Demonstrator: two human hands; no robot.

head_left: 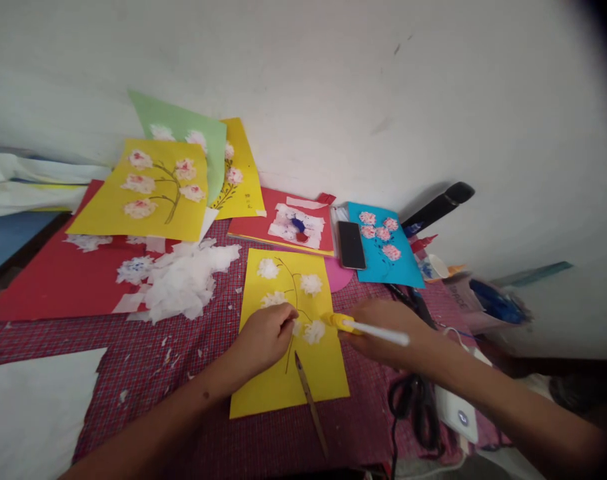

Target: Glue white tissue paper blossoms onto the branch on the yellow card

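Currently right hand (383,315) grips yellow plastic glue gun (346,323), axis left-right, tip at right edge of yellow flowered paper sheet (328,373); left hand (266,339) nearer sheet's middle, fingers pinched, contents unclear.

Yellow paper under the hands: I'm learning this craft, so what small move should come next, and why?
Probably press down the small white tuft by the left hand: it sits near the drawn branch, and the right hand holds the glue gun close by.
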